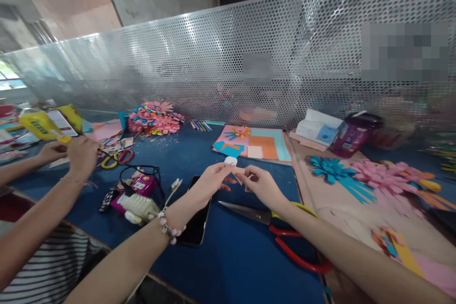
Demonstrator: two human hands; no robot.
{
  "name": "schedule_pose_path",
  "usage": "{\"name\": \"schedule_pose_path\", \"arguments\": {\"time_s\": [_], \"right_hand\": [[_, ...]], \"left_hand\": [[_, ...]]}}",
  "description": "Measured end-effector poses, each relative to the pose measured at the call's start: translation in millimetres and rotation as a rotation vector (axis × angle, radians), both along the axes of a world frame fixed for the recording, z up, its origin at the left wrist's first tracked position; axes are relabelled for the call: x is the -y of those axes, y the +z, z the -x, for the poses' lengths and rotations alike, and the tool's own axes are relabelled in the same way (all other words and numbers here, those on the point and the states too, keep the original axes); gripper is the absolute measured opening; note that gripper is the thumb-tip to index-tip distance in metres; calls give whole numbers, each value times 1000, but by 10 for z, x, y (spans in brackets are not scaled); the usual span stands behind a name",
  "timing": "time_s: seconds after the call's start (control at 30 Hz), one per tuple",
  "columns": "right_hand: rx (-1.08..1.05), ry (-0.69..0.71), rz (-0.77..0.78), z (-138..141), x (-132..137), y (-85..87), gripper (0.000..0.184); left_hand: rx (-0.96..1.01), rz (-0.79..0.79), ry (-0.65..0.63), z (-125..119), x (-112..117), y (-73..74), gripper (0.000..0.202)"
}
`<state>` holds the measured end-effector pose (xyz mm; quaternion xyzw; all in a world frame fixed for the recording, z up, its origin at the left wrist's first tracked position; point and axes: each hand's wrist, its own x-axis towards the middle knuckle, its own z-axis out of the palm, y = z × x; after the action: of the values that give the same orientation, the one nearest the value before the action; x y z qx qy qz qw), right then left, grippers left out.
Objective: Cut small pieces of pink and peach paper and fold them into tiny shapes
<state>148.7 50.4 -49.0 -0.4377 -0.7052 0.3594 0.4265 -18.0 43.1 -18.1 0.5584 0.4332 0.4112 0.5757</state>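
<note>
Both my hands meet over the blue table around a small piece of pale peach paper [238, 171]. My left hand [214, 181], with a beaded bracelet at the wrist, pinches the paper's left side. Thumb and fingers of my right hand [259, 184] are closed on its right side. Just behind my left fingers sits a small white case [231, 160]. Below my hands lie large scissors [254, 212] with red and yellow handles, partly under my right forearm. A black phone [195, 223] lies flat beneath my left wrist.
Paper sheets [285, 145] lie ahead against a perforated metal screen [221, 66]. Paper flowers [377, 173] rest on cardboard at right, a flower pile [155, 116] at back left. A purple pouch [140, 185] with a cable is nearby. A co-worker's hands [80, 154] work at left.
</note>
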Motion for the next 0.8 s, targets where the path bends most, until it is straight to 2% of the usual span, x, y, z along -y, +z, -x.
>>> {"name": "schedule_pose_path", "arguments": {"time_s": [0.2, 0.43, 0.57, 0.8], "right_hand": [[49, -17, -78, 15, 33, 37, 30], [33, -102, -126, 5, 21, -29, 27], [42, -103, -155, 5, 14, -45, 27], [-13, -57, -90, 0, 53, 16, 30]], "left_hand": [[10, -13, -38, 7, -31, -46, 29], [115, 65, -10, -2, -31, -24, 34], [155, 81, -21, -11, -37, -27, 32], [173, 47, -39, -4, -30, -3, 28]]}}
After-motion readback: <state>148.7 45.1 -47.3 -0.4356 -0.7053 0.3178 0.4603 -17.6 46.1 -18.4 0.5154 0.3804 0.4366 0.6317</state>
